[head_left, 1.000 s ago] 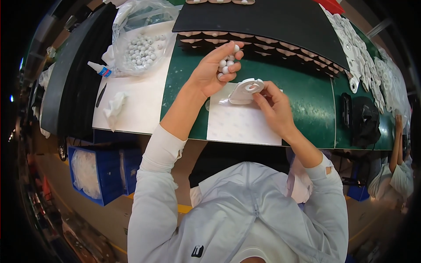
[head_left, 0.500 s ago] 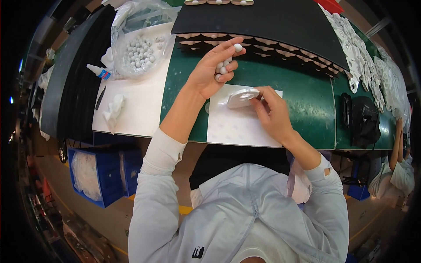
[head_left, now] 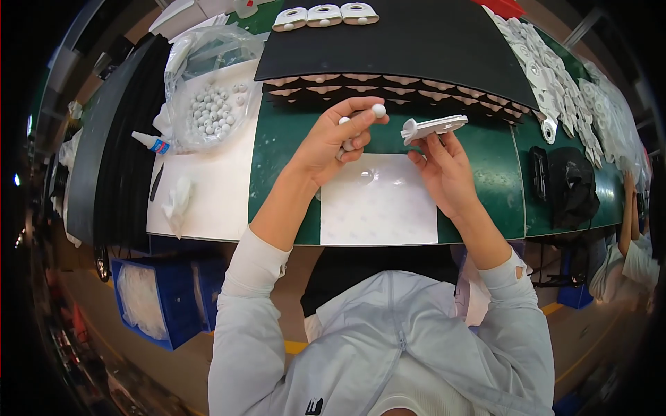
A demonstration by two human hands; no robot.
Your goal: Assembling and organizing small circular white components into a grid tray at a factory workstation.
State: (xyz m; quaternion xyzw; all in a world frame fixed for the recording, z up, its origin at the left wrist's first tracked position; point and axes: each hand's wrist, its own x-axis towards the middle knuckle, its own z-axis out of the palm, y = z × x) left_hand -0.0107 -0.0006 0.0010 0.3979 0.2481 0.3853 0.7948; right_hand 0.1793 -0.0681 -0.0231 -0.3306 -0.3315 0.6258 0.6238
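Pointing left: one white plastic part point(head_left: 442, 125), long axis left to right, pinched in the right hand point(head_left: 447, 170). Just left, apart: one white ball point(head_left: 378, 110), pinched by the left hand point(head_left: 325, 143), more balls point(head_left: 347, 145) cupped. Nearer, below: white sheet point(head_left: 378, 208), green surface point(head_left: 489, 197).

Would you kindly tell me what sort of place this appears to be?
Probably a factory assembly workshop: a row of matching white parts lies on a black board, a clear bag holds small white balls, and another person's arm shows far right.

Factory workshop, green workbench point(head_left: 496, 177), heaped white parts point(head_left: 536, 71)
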